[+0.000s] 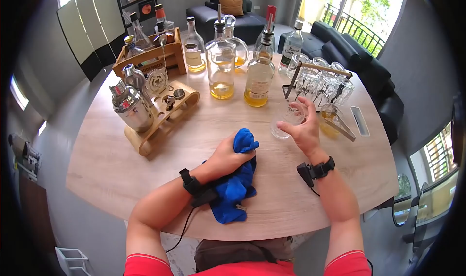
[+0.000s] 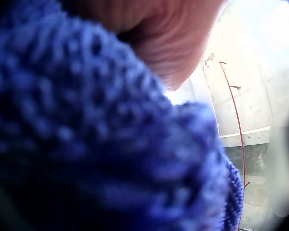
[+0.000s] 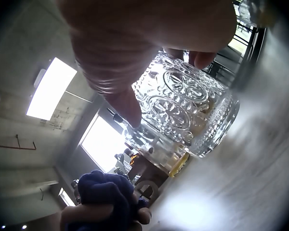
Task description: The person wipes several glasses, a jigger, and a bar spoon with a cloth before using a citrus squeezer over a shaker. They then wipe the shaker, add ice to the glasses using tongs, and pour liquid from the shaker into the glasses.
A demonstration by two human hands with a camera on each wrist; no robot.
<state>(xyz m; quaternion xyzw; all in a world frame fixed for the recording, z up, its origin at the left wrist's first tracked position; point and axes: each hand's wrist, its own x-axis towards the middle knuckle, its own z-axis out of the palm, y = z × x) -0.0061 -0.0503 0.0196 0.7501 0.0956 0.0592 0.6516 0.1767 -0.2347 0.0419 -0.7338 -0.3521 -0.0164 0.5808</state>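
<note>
The left hand grips a bunched blue cloth near the table's front middle; the cloth's top bulges above the fist and the rest drapes down. In the left wrist view the blue cloth fills much of the picture beside part of the hand. The right hand holds a clear patterned glass between thumb and fingers. The right wrist view shows the glass close up, with embossed flowers, under the right hand; its base is at or just above the tabletop, I cannot tell which.
A rack of upside-down glasses stands behind the right hand. Bottles line the back middle, beside a wooden crate of bottles. At the left, a bamboo stand carries a metal shaker and bar tools.
</note>
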